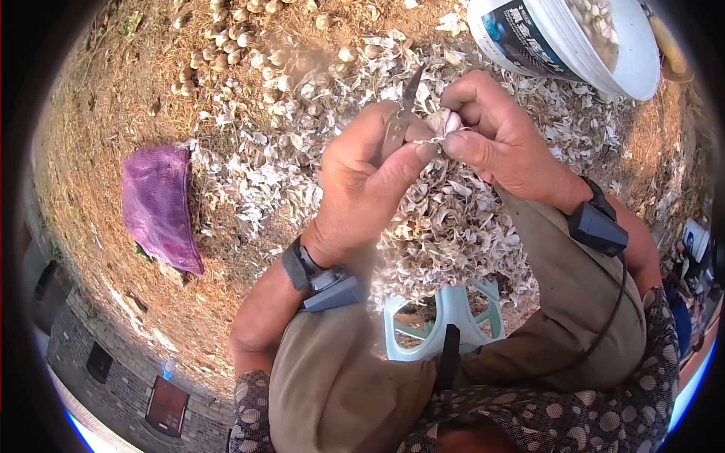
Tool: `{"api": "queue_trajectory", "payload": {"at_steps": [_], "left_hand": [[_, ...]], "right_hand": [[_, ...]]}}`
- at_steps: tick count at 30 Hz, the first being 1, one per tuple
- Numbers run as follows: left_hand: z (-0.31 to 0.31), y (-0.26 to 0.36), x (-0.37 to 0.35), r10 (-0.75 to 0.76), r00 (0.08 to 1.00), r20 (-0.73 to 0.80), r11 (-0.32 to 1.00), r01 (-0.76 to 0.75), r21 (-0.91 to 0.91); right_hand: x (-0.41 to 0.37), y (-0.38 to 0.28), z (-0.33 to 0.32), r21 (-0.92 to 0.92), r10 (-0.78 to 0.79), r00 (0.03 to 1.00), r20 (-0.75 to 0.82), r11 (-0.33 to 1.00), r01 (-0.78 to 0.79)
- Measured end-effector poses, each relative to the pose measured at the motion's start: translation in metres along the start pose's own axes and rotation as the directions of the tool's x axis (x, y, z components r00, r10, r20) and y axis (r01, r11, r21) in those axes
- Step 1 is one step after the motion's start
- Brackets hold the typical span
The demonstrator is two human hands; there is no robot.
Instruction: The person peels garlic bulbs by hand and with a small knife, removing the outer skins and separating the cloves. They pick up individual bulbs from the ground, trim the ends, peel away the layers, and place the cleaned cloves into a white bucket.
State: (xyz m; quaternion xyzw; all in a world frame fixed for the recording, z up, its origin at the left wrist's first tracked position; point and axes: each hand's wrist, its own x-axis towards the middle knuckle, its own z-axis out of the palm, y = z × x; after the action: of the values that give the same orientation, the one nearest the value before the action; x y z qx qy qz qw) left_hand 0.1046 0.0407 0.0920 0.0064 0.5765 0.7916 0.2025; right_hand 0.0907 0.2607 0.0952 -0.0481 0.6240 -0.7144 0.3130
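Observation:
Near the upper middle, my left hand [370, 174] is closed around a small knife [396, 132], its dark blade pointing up. The thumb of that hand pinches a thin strip of peel or root at the garlic's lower edge. My right hand [502, 140] holds a garlic bulb [444, 122] between thumb and fingers, right beside the left fingertips. The bulb looks white and pinkish, with cloves showing. Under both hands lies a thick heap of garlic peels [453, 219].
A white bucket [521, 38] with garlic cloves stands at the upper right. Whole garlic bulbs [226, 45] lie at the upper left. A purple mesh bag [158, 204] rests on the straw at left. A pale blue stool [445, 325] is below the heap, between my legs.

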Motion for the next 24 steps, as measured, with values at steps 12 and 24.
{"api": "queue_trajectory", "payload": {"at_steps": [12,24], "left_hand": [[-0.008,0.018,0.0,-0.299,0.954,0.013,0.816,0.262,-0.516],[-0.008,0.011,0.004,-0.306,0.937,-0.169,0.936,0.263,-0.235]], "right_hand": [[-0.007,-0.004,0.003,0.088,-0.11,0.986,0.123,0.991,0.1],[-0.002,0.007,0.003,-0.037,-0.135,0.991,-0.012,0.99,0.134]]}}
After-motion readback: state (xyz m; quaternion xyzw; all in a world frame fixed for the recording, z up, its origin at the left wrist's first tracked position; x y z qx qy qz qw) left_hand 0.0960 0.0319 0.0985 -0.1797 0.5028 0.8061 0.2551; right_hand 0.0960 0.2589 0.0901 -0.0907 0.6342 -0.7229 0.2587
